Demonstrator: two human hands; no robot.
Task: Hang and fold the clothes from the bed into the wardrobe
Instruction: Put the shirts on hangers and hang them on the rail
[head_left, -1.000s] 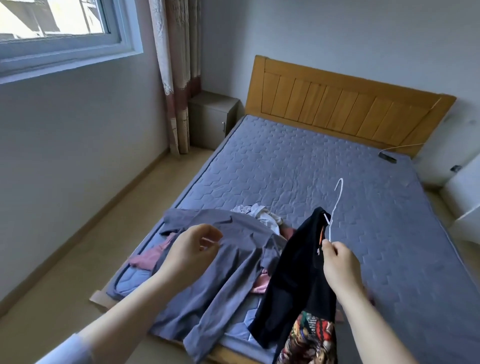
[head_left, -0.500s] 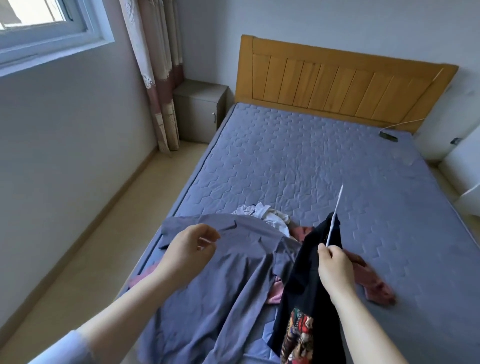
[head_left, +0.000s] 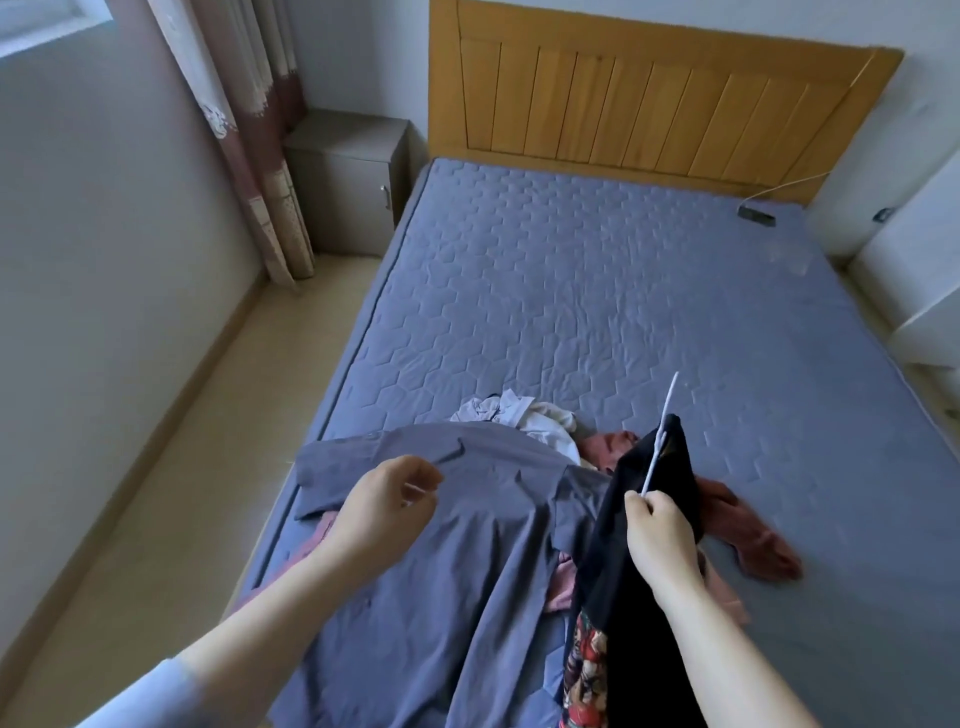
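- Black, soft knit-like cloth: the black garment (head_left: 608, 551) hangs limp from a white hanger (head_left: 655, 451) over the near right part of the bed, above the clothes pile. A multicoloured printed panel (head_left: 587, 670) shows near its lower edge, and the hem is cut off by the frame.
- The hanger is thin and rod-like. Only one straight stretch is visible, rising edge-on out of the fabric; the rest is buried in the garment.
- Right hand (head_left: 661, 538): fingers curled tight, pinching the hanger stem together with the black cloth.
- Left hand (head_left: 384, 499): raised over the pile, fingers loosely curled toward the thumb. There is a small pale streak at the fingertips, and I cannot tell whether it holds anything.
- The grey-blue shirt (head_left: 467, 561) is a smooth woven fabric, lightly creased, spread flat across the near left of the mattress, with its lower part draping off the near edge.
- Partly covered items: a crumpled white garment (head_left: 524, 415) just beyond the shirt, a rust-red garment (head_left: 748, 540) to the right, and a pink piece (head_left: 563, 584) mostly hidden between shirt and black cloth.
- The mattress (head_left: 597, 291) is blue-grey, quilted in hexagons.
- Far end: a wooden slatted headboard (head_left: 649, 104), with a small dark device on a white cable (head_left: 756, 214) at the far right corner.
- Far left: a grey bedside cabinet (head_left: 348, 176) and a patterned curtain (head_left: 254, 130).
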